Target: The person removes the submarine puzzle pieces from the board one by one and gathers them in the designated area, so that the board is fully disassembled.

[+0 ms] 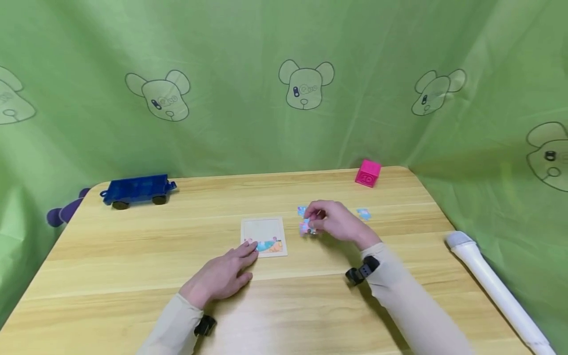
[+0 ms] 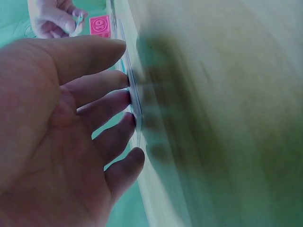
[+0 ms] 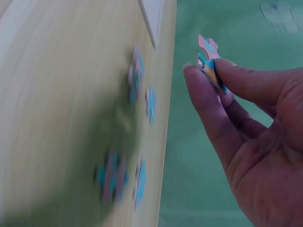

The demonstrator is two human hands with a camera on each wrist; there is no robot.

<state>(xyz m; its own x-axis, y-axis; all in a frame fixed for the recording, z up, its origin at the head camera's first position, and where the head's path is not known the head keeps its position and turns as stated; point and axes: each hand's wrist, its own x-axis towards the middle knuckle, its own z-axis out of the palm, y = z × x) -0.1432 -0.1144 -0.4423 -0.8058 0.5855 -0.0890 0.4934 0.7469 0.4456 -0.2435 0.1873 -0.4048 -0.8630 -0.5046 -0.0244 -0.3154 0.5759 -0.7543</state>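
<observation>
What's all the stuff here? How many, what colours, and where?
Table: one, light wood, underneath
Puzzle tray: one, cream, centre
Fitted pieces: unclear count, multicoloured, in tray
Loose pieces: at least four, pink and blue, right of tray
Held piece: one, multicoloured, in right hand
Wagon: one, blue, table's far left
Block: one, pink, table's far right
Tube: one, white, right edge
Cloth: uncounted, green, around table
Animal faces: at least five, dark-outlined, on cloth
Shape: one, purple, past left edge
Sleeves: two, pale, forearms
Wrist devices: two, black, wrists
Left hand: one, bare, touching tray
Right hand: one, bare, near loose pieces
</observation>
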